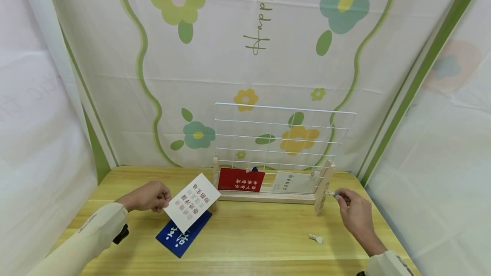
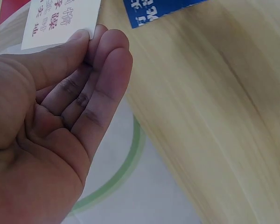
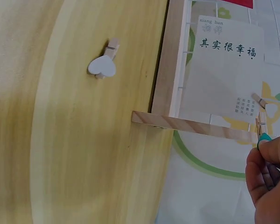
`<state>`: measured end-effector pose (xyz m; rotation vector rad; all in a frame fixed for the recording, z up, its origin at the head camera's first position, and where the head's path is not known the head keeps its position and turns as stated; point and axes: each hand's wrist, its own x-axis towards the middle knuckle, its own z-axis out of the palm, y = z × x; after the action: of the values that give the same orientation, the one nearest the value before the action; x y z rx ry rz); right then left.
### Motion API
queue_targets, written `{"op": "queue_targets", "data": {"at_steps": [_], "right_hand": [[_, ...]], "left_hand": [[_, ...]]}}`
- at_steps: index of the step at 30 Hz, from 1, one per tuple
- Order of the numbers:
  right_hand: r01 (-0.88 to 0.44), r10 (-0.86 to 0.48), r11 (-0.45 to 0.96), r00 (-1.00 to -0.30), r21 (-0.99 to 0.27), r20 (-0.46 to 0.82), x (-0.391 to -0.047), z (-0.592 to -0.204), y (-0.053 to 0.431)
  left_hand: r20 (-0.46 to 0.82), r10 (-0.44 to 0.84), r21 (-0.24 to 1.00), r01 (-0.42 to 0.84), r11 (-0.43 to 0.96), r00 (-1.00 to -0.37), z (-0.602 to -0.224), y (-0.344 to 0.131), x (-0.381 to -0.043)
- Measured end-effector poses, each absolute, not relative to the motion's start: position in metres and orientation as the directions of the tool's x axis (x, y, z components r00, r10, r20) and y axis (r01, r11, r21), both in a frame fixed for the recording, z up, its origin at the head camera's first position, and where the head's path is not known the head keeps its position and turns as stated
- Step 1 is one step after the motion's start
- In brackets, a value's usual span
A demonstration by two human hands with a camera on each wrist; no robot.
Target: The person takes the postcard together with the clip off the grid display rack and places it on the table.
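Observation:
Between thumb and fingers my left hand (image 1: 151, 197) pinches a white card (image 1: 193, 202) with red lettering by its edge. Partly beneath that card, a blue card (image 1: 180, 242) with white characters lies on the table. My right hand (image 1: 354, 212) pinches a small wooden clothespin (image 3: 262, 126) with a teal piece on it, beside the right post of the wire grid rack (image 1: 284, 139). On the rack, a red card (image 1: 241, 179) hangs at the left under a clip with a dark blue piece. A white card with green characters (image 3: 226, 70) hangs at the right, a clothespin near its edge.
A loose clothespin with a white heart (image 1: 316, 238) lies on the wooden table (image 1: 261, 242), in front of the rack's right foot. Behind the rack hangs a flowered white cloth (image 1: 245, 67), and more cloth encloses both sides.

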<state>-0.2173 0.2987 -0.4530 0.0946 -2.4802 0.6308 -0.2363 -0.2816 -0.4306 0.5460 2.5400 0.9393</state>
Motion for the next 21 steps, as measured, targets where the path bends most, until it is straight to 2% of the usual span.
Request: {"op": "queue_targets", "data": {"at_steps": [21], "right_hand": [[-0.135,0.08,0.885,-0.898,-0.445,0.432,-0.205,-0.491,0.301]], "left_hand": [[-0.3,0.428,0.654,0.143,0.743,-0.852,-0.448,-0.291,-0.224]]}}
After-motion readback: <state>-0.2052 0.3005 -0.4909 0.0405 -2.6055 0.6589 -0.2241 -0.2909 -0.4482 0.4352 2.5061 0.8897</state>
